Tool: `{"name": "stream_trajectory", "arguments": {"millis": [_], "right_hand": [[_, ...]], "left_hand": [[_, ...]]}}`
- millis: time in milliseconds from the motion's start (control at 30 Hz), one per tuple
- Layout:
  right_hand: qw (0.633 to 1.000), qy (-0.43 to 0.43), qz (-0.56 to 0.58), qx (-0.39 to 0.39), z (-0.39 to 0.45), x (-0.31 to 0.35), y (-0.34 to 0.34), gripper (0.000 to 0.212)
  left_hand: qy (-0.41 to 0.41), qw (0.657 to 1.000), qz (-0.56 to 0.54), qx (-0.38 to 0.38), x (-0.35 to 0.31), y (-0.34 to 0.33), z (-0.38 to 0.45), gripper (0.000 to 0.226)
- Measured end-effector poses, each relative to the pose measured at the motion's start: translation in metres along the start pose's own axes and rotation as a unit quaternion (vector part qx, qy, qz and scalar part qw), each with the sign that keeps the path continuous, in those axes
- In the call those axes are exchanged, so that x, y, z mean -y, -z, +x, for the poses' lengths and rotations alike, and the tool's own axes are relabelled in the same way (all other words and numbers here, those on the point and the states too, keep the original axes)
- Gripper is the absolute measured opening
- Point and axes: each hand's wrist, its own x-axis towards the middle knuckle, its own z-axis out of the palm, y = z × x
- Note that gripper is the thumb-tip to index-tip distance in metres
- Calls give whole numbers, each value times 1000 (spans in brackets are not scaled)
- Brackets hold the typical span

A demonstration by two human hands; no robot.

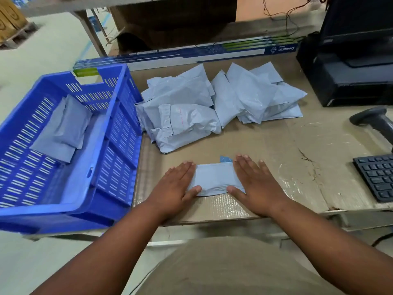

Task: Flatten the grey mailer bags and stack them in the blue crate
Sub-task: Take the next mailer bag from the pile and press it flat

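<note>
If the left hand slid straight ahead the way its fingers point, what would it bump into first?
Probably the nearest bag of the grey mailer pile. The left hand lies flat on the mailer bag, fingers pointing forward and slightly right. Bare cardboard lies between, though depth is hard to judge.

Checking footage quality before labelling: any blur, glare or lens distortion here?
Head view: wide-angle bending curves the long box and the table edges; blue crate is softly smeared at its near corner; glare on the tape; both hands and the pressed mailer stay sharp.

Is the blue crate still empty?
No, at least one grey mailer bag already lies inside the blue crate, while both hands press another bag flat on the table.
</note>
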Motion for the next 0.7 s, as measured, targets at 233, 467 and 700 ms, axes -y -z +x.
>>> {"name": "stream_trajectory", "arguments": {"millis": [233,467,700], "right_hand": [[997,47,55,-26,-5,9,18,83],[985,104,109,-79,13,38,60,59],[959,182,166,-141,38,79,131,54]], "left_hand": [[135,987,32,78,-37,51,45,88],[203,972,-76,87,-53,115,58,38],[267,953,-138,33,-48,204,31,21]]}}
